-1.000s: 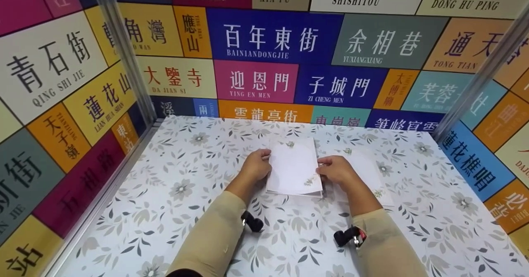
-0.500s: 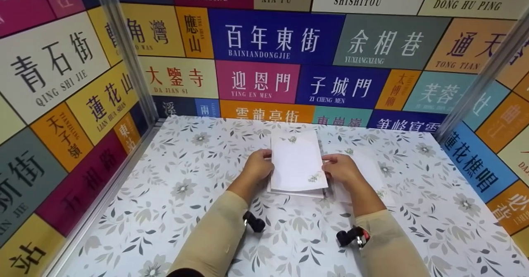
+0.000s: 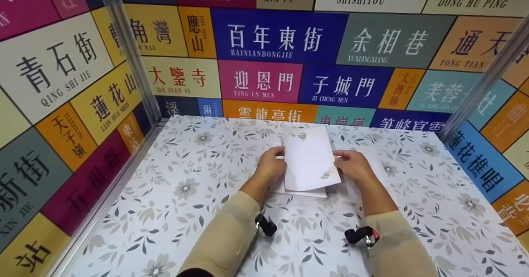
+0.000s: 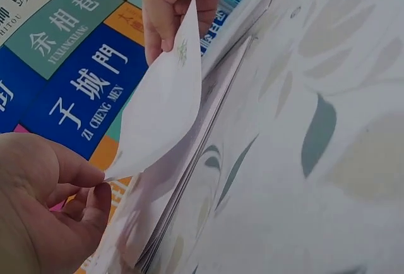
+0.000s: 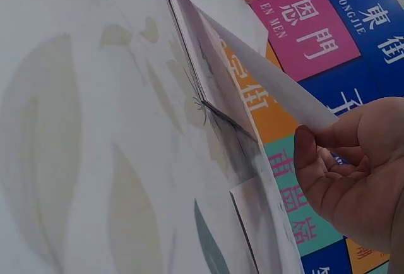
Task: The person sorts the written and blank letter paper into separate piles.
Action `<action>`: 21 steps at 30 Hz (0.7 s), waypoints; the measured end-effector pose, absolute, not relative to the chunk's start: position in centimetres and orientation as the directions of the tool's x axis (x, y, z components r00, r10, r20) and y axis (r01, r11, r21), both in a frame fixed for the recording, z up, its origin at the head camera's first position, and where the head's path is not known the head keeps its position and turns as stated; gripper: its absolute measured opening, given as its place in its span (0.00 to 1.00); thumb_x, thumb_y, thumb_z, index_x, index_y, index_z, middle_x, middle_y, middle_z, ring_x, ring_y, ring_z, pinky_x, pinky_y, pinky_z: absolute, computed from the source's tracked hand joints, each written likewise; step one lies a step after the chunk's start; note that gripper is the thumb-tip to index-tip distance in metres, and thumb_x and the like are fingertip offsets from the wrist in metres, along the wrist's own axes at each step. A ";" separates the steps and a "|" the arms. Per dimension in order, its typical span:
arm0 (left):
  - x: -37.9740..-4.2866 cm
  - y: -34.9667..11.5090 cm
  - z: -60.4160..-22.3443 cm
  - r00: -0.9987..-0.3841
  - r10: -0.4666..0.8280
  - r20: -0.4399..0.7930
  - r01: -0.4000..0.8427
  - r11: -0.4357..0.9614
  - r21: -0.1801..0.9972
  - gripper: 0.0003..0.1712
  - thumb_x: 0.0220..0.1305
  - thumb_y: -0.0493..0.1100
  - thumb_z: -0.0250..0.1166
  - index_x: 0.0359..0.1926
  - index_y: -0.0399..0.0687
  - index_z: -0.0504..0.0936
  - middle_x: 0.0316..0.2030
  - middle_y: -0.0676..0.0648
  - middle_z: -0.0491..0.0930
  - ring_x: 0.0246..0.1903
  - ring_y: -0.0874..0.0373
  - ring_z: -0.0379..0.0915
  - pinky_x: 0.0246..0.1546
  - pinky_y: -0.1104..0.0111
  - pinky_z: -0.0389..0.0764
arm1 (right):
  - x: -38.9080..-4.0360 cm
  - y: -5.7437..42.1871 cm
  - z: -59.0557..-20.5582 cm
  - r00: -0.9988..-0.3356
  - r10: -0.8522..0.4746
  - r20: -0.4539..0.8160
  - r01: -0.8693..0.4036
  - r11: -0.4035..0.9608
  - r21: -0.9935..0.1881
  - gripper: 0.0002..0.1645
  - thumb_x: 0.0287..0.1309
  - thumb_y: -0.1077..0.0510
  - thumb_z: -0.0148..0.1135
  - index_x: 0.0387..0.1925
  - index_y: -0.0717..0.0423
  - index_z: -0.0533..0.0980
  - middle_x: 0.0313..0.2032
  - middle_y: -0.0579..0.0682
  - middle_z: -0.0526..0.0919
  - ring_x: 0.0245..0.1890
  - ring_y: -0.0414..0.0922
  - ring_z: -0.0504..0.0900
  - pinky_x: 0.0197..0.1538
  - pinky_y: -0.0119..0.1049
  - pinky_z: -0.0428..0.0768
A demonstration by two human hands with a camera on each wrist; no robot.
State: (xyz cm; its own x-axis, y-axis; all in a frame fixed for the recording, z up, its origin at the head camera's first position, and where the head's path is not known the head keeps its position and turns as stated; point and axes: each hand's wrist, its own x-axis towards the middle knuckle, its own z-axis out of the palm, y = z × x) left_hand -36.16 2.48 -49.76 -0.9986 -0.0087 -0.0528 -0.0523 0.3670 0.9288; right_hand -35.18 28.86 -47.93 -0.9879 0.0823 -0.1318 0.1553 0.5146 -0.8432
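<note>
Between my hands is a white sheet of paper (image 3: 310, 157) with small floral prints at its top and lower right corner. My left hand (image 3: 270, 166) pinches its left edge between thumb and fingers. Thumb and forefinger of my right hand (image 3: 354, 167) pinch the right edge. In the left wrist view the sheet (image 4: 161, 110) is bowed and raised off the table. Below it lies a thin stack of similar paper (image 3: 310, 193), mostly covered by the sheet. More printed white paper (image 3: 350, 191) lies to the right, partly behind my right hand and forearm.
The table (image 3: 165, 211) wears a white cloth with grey leaves and flowers. Colourful sign panels (image 3: 277, 37) wall it in at the back and sides, with metal posts (image 3: 132, 53) at the corners. A black wrist device (image 3: 266, 225) sits on each sleeve.
Both hands have raised the top sheet off the stack and moved it slightly right and away from me. More of the stack's front edge now shows beneath it.
</note>
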 end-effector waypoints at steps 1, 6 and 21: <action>-36.1 2.7 -49.8 -0.999 -0.007 -0.052 -0.051 0.360 0.931 0.35 0.62 0.26 0.60 0.71 0.45 0.79 0.63 0.46 0.85 0.60 0.53 0.82 0.67 0.63 0.81 | -35.1 29.1 -47.9 -0.988 0.084 -0.133 0.157 0.518 -0.841 0.28 0.74 0.61 0.57 0.72 0.60 0.76 0.52 0.58 0.84 0.43 0.42 0.82 0.46 0.30 0.85; -36.0 3.8 -50.0 -0.999 0.016 -0.041 -0.033 0.340 0.940 0.37 0.60 0.25 0.59 0.71 0.45 0.79 0.61 0.47 0.86 0.57 0.55 0.83 0.65 0.66 0.81 | -34.4 31.0 -48.0 -0.987 0.089 -0.132 0.159 0.537 -0.829 0.29 0.74 0.61 0.56 0.74 0.60 0.74 0.54 0.60 0.83 0.44 0.42 0.83 0.49 0.32 0.86; -35.2 10.0 -50.3 -0.988 0.155 -0.025 0.016 0.264 0.965 0.35 0.60 0.27 0.62 0.70 0.42 0.80 0.59 0.46 0.87 0.51 0.58 0.83 0.59 0.70 0.83 | -32.1 37.9 -47.7 -0.978 0.117 -0.171 0.207 0.541 -0.815 0.31 0.76 0.59 0.57 0.77 0.60 0.70 0.56 0.60 0.81 0.45 0.41 0.83 0.45 0.28 0.86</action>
